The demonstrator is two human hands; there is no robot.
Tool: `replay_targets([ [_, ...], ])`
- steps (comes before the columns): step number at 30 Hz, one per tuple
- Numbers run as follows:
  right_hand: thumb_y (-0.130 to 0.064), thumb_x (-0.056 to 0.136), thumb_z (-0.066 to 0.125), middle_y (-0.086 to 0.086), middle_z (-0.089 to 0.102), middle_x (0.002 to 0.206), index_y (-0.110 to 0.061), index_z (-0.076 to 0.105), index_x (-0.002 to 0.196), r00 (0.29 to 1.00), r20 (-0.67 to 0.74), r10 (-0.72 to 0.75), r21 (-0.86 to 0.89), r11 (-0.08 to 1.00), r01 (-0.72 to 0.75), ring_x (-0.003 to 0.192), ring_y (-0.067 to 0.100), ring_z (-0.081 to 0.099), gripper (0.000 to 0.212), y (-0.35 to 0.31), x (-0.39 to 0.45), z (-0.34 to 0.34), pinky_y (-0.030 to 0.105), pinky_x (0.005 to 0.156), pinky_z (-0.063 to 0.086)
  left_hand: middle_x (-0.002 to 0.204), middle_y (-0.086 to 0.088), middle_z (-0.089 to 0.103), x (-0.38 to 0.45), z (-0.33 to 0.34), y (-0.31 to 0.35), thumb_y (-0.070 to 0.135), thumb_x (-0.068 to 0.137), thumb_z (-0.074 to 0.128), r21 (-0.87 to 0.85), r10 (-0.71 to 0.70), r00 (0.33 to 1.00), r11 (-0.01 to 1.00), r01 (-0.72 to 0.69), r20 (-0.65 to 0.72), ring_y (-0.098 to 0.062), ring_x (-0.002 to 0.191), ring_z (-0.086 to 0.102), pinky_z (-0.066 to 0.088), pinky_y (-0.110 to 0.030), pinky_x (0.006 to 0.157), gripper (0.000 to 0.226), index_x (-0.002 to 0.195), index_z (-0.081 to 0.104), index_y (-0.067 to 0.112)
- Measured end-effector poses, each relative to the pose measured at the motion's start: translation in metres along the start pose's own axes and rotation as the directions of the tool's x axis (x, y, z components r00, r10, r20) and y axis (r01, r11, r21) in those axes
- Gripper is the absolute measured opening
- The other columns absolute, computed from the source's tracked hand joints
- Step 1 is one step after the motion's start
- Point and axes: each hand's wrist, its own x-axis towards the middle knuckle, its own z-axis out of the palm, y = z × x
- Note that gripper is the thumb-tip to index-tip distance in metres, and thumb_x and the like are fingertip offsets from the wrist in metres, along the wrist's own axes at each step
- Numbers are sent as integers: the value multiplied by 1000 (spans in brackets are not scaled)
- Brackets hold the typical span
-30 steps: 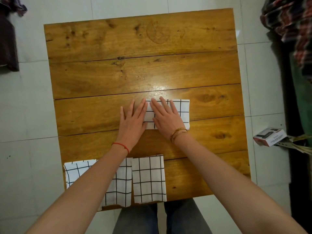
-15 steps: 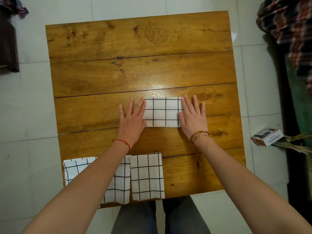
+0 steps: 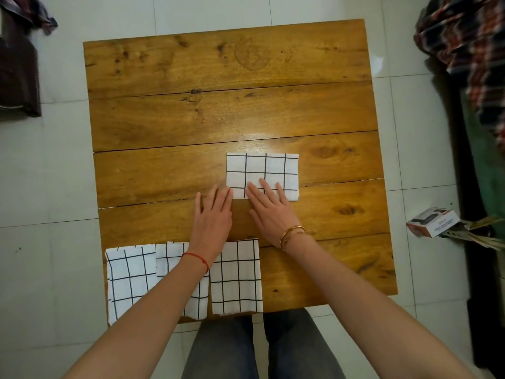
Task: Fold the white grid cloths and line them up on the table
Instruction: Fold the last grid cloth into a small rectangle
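My flat, open hands, left (image 3: 212, 214) and right (image 3: 269, 207), press the folded white grid cloth (image 3: 262, 175) onto the wooden desk (image 3: 218, 119), setting its creases before it joins the near row.

Both hands now sit at the near edge of the folded cloth (image 3: 262, 175) instead of flanking its short ends. The right hand (image 3: 269, 210) has come in from the cloth's right end, and its straight fingers lie flat over the near edge. The left hand (image 3: 213, 214) has drawn back toward the near side, its fingertips just touching the cloth's near left corner.
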Motion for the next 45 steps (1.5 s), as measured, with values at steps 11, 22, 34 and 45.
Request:
replay_targets([
  [11, -40, 98, 10, -4, 13, 159, -20, 16, 151, 981, -21, 191, -46, 980, -191, 147, 24, 5, 57, 64, -64, 16, 49, 119, 6, 153, -5, 35, -2, -1, 6, 22, 96, 52, 41, -62, 998, 997, 61, 24, -29, 144, 26, 25, -57, 114, 59, 150, 30, 14],
  [22, -24, 97, 44, 2, 56, 115, -15, 58, 118, 879, -333, 340, 314, 919, -237, 108, 18, 47, 26, 76, -6, -47, 30, 94, 39, 112, -4, 53, 17, -6, 29, 38, 89, 60, -455, -531, 846, 764, 458, -41, -19, 101, 49, 48, -38, 89, 37, 116, 53, 14],
  [34, -15, 89, 52, 7, 55, 113, -14, 55, 108, 951, -189, 246, 251, 948, -195, 107, 25, 46, 19, 83, 77, -66, 34, 92, 39, 112, -9, 57, 54, -5, 43, 38, 85, 67, -550, -749, 646, 481, 682, 145, -27, 104, 55, 48, -46, 92, 36, 105, 58, 10],
  [45, -9, 78, 54, 0, 53, 79, -14, 51, 86, 907, -94, 410, 643, 721, -259, 73, 16, 50, 10, 85, 55, -61, 32, 66, 47, 77, 2, 59, 52, -31, 51, 12, 85, 65, -925, -720, 673, 118, 361, 171, -12, 64, 55, 51, -28, 61, 17, 97, 53, 13],
])
